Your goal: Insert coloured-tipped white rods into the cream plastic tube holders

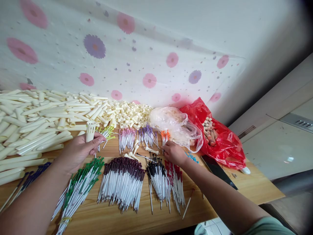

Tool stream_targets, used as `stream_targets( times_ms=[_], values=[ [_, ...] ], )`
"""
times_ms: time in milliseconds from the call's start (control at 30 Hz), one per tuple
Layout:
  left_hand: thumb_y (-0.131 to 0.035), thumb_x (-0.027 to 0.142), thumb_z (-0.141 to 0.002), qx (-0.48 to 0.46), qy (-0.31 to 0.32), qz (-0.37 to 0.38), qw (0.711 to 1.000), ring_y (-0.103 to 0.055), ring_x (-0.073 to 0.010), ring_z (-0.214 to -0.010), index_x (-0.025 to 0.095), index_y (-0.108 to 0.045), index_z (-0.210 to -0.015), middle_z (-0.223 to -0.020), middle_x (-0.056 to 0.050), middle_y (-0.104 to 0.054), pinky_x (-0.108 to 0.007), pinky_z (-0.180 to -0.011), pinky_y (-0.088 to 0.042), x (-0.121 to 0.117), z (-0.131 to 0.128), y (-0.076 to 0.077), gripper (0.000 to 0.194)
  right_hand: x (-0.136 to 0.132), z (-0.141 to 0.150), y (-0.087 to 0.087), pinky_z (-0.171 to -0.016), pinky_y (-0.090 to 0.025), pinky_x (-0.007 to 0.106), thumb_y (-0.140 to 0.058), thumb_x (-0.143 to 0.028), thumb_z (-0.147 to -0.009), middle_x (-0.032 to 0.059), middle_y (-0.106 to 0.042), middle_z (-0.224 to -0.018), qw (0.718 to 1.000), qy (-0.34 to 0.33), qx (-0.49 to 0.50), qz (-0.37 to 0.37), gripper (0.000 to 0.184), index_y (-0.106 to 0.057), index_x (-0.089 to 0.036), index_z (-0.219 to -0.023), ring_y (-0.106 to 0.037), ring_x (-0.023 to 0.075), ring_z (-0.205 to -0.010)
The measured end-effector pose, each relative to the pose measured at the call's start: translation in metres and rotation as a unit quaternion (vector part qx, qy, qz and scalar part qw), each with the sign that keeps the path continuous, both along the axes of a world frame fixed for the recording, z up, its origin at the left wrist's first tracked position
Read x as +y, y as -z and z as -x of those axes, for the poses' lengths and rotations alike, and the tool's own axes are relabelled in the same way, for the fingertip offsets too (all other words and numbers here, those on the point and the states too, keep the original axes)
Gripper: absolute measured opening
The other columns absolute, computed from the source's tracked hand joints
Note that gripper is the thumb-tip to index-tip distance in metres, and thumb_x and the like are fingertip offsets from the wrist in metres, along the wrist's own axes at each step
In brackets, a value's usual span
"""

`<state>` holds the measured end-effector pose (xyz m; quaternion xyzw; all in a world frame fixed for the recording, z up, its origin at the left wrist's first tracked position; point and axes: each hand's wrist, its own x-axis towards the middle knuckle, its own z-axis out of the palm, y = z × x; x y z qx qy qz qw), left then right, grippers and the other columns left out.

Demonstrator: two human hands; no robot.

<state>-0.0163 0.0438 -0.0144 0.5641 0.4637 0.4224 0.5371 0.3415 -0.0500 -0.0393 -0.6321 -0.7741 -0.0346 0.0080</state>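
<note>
My left hand (81, 148) is closed around a cream slotted plastic tube (90, 131), held upright above the table. Behind its fingertips lie yellow-green-tipped white sticks (105, 133), and a bundle of green-tipped sticks (81, 181) is just below. My right hand (174, 152) has its fingers pinched together at the lower ends of the orange-tipped sticks (165, 135); what sits between the fingertips is hidden. Close to it are black-tipped sticks (157, 178), red-tipped sticks (175, 182) and a few blue-tipped sticks (192, 156).
Cream plastic tubes (44, 114) and small slotted pieces (132, 114) are heaped along the back. Dark-purple-tipped sticks (122, 182) lie centrally. At the right are a clear bag (171, 122), a red bag (227, 143) with wooden-looking pieces, and a dark flat phone-like object (218, 171).
</note>
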Motion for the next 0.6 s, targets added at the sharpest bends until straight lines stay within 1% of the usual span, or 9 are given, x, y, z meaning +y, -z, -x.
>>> stream_targets(
  times_ms=[200, 367, 467, 567, 600],
  values=[
    [-0.077, 0.055, -0.058, 0.014, -0.006, 0.012, 1.0, -0.039, -0.0083, -0.052, 0.017, -0.06, -0.084, -0.061, 0.006, -0.047, -0.017, -0.045, -0.034, -0.001, -0.001, -0.002, 0.048, 0.0, 0.006, 0.012, -0.071, -0.041, 0.023, -0.049, -0.011, -0.083, 0.0053, -0.064, -0.09, 1.0, 0.017, 0.003, -0.023, 0.021, -0.067, -0.019, -0.091, -0.059, 0.0155, -0.083],
    [-0.076, 0.057, -0.058, 0.022, -0.005, 0.01, 1.0, -0.037, -0.0093, -0.053, 0.018, -0.06, -0.084, -0.057, 0.007, -0.044, -0.017, -0.045, -0.035, -0.001, -0.002, -0.002, 0.049, -0.004, 0.009, 0.016, -0.07, -0.04, 0.024, -0.049, -0.01, -0.081, 0.0063, -0.064, -0.087, 0.997, 0.054, 0.0, -0.06, 0.016, -0.064, -0.016, -0.085, -0.058, 0.0163, -0.081],
    [-0.074, 0.056, -0.06, 0.026, -0.002, 0.013, 1.0, -0.036, -0.0095, -0.052, 0.019, -0.06, -0.084, -0.055, 0.007, -0.042, -0.017, -0.045, -0.033, 0.0, -0.002, 0.0, 0.047, -0.008, 0.008, 0.017, -0.068, -0.039, 0.025, -0.049, -0.011, -0.08, 0.0086, -0.062, -0.088, 0.993, 0.08, -0.001, -0.083, 0.014, -0.062, -0.015, -0.083, -0.058, 0.0184, -0.083],
    [-0.073, 0.058, -0.06, 0.034, 0.001, 0.007, 0.999, -0.036, -0.0099, -0.051, 0.019, -0.06, -0.085, -0.056, 0.007, -0.043, -0.018, -0.045, -0.034, 0.0, -0.003, 0.0, 0.048, -0.012, 0.007, 0.018, -0.067, -0.039, 0.026, -0.049, -0.012, -0.082, 0.0103, -0.061, -0.093, 0.991, 0.091, 0.003, -0.097, 0.014, -0.062, -0.015, -0.086, -0.057, 0.0202, -0.086],
    [-0.072, 0.06, -0.059, 0.055, -0.012, 0.001, 0.998, -0.037, -0.0103, -0.052, 0.019, -0.06, -0.084, -0.056, 0.007, -0.044, -0.019, -0.046, -0.035, -0.001, -0.003, -0.001, 0.049, -0.013, 0.007, 0.019, -0.066, -0.039, 0.026, -0.048, -0.012, -0.083, 0.0106, -0.061, -0.094, 0.991, 0.093, 0.007, -0.099, 0.015, -0.062, -0.015, -0.086, -0.056, 0.0203, -0.086]
  ],
)
